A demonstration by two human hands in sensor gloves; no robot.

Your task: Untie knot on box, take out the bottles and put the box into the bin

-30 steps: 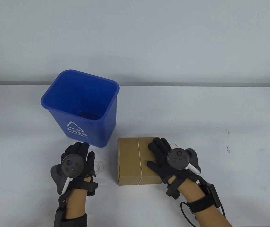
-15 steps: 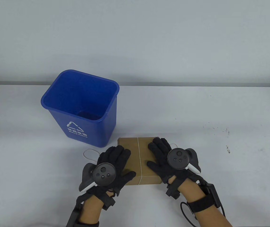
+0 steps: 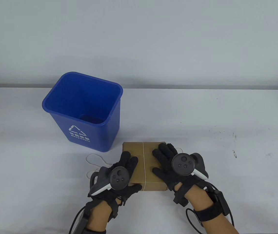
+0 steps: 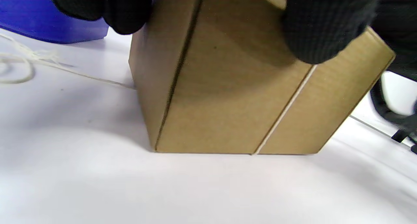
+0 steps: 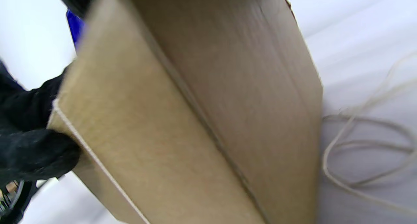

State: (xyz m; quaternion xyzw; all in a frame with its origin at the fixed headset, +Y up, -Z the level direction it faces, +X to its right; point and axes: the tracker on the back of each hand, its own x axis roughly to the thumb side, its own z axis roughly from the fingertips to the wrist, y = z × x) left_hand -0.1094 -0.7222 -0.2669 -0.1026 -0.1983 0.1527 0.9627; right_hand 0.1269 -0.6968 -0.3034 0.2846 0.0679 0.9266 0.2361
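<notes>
A closed brown cardboard box (image 3: 139,151) lies at the table's near middle, with a white string (image 3: 144,165) still wrapped round it. My left hand (image 3: 127,166) holds its front-left corner, fingers over the top and thumb (image 4: 321,31) on the front face. Flat on the right part of the lid, my right hand (image 3: 164,159) presses down with straight fingers. The blue recycling bin (image 3: 85,114) stands upright behind and left of the box. In both wrist views I see the box's sides (image 4: 228,97) (image 5: 195,119); its contents are hidden.
Loose white string loops (image 3: 94,160) lie on the table left of the box, and more string (image 5: 368,145) lies on its right side. The white table (image 3: 226,165) has dark specks (image 3: 223,132) at the right. The bin (image 4: 49,18) is close beside the box's far-left corner.
My left hand left the loose string on the table near the bin and moved right onto the box's front-left corner. The right hand stayed on the lid; the box shifted slightly.
</notes>
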